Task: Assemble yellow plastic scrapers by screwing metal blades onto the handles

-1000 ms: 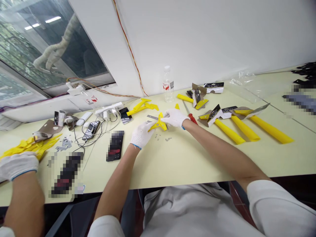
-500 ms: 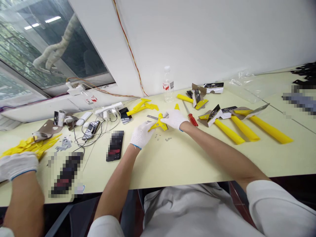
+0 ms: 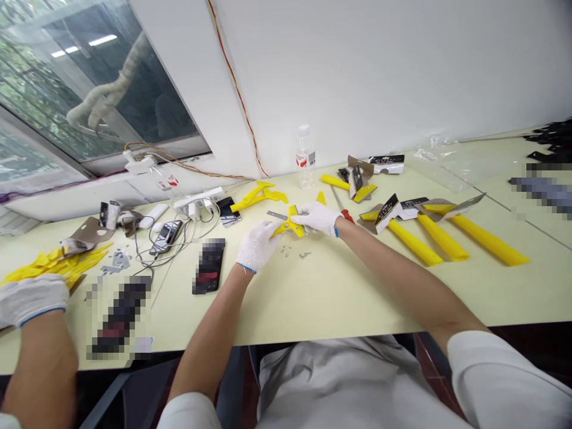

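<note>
Between my hands sits a yellow plastic scraper part (image 3: 289,224), held up just above the table. My left hand (image 3: 257,245), in a white knit glove with a blue cuff, grips its left side. My right hand (image 3: 315,217), gloved the same way, pinches its right side. A steel blade (image 3: 276,215) sticks out to the left of the part. Several tiny screws (image 3: 286,250) lie on the table below my hands. Only the red tip of a screwdriver (image 3: 347,215) shows past my right wrist.
Yellow-handled scrapers (image 3: 413,241) and cardboard packaging (image 3: 386,211) lie to the right on the cream table (image 3: 322,298). Behind stand a water bottle (image 3: 305,158) and a power strip (image 3: 196,201) with cables. A co-worker's gloved hand (image 3: 31,301) is at far left beside yellow parts (image 3: 49,265).
My right forearm now covers most of the red screwdriver. The view has shifted slightly. My hands still hold the yellow part in nearly the same place.
</note>
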`<state>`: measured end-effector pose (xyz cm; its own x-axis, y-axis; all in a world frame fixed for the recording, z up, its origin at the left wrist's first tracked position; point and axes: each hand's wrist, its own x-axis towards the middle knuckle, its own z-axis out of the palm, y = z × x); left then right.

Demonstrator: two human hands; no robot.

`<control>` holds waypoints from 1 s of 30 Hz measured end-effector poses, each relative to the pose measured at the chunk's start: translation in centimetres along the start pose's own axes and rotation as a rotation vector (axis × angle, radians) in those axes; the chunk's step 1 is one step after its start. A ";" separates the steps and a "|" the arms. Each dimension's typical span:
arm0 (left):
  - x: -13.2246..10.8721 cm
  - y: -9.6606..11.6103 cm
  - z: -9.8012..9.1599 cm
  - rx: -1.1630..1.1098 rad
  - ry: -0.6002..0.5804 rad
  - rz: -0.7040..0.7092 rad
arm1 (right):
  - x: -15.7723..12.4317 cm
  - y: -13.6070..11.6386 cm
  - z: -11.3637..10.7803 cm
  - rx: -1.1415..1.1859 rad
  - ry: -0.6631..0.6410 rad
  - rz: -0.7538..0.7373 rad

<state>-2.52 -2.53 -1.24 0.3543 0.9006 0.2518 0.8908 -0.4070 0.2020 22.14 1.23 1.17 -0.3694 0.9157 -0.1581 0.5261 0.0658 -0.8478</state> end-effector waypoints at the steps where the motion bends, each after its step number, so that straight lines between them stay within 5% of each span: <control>1: 0.0 -0.1 0.1 -0.006 0.004 0.013 | 0.0 -0.1 0.0 0.001 -0.002 0.000; 12: 0.2 -0.9 0.9 0.038 0.023 0.083 | -0.4 -0.7 0.2 0.054 -0.008 -0.036; 19: 0.1 -0.1 1.2 0.077 0.057 -0.011 | -0.2 -0.7 1.0 0.067 0.004 -0.022; 30: 0.3 2.7 0.6 0.129 -0.142 -0.067 | -0.4 -1.7 1.4 0.032 -0.058 -0.028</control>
<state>0.18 -3.27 -1.20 0.3213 0.9412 0.1044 0.9395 -0.3307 0.0891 20.32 0.19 1.97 -0.4281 0.8889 -0.1628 0.4910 0.0776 -0.8677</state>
